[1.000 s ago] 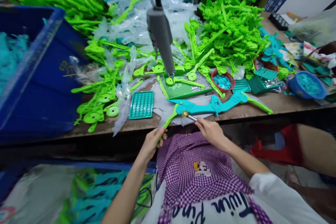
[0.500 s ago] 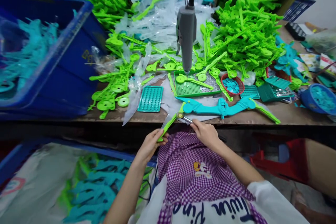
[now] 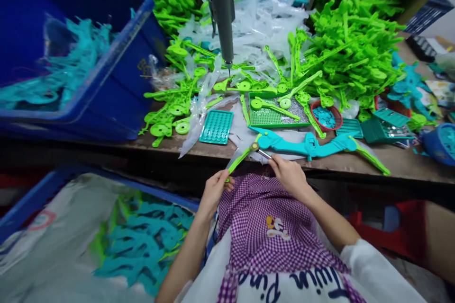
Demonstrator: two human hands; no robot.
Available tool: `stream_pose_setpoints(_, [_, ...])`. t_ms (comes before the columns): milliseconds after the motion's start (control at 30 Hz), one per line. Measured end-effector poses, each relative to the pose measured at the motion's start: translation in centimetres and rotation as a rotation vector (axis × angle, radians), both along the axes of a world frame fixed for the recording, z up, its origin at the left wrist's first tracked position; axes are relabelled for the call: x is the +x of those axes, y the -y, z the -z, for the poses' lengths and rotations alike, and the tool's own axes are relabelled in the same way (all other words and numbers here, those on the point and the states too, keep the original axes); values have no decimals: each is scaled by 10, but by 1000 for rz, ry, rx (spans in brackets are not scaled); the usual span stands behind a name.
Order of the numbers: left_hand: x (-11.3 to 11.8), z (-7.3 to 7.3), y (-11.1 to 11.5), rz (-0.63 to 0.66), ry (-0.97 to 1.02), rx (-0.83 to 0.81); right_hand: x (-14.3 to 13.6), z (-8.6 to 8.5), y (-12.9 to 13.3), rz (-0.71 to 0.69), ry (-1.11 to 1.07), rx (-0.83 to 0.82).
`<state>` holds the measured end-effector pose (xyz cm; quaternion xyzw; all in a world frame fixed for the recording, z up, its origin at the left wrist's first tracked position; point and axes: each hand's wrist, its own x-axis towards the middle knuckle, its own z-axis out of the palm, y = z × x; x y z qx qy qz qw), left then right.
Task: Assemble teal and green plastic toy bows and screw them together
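My left hand [image 3: 215, 191] is closed around the lower end of a bright green plastic arm [image 3: 239, 161] at the table's front edge. The upper end of this arm meets the left end of a long turquoise plastic piece [image 3: 295, 145]. A second green arm [image 3: 372, 157] sticks out from the right end of that piece. My right hand [image 3: 289, 176] grips the metal handle of what looks like a small hammer [image 3: 263, 153]. Its round brass-coloured head lies over the joint of the left green arm, hiding the spot beneath it.
A grey electric screwdriver [image 3: 222, 14] hangs above the table. Behind the work stand a green tray [image 3: 263, 116] of small metal parts, a teal dimpled tray [image 3: 216, 127] and a red basket [image 3: 339, 125]. Green parts [image 3: 355, 52] are heaped behind. A blue bin [image 3: 117, 90] stands left.
The view has turned slightly, so the table things appear further right. The hanging screwdriver now appears further left and higher. Both hands keep their holds.
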<state>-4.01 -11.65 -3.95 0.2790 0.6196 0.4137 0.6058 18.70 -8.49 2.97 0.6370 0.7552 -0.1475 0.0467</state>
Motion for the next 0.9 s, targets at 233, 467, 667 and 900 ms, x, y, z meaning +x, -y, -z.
stream_pose_setpoints(233, [-1, -1, 8, -25, -9, 12, 3, -2, 4, -4, -48, 3])
stream_pose_setpoints(467, [2, 7, -11, -209, -116, 71, -21, 6, -2, -150, -105, 5])
stream_pose_setpoints(667, [3, 8, -8, -230, -110, 76, -26, -2, -1, -238, -135, 69])
stream_pose_setpoints(900, [-1, 11, -10, -199, -159, 85, -37, -1, 0, -243, -51, 3])
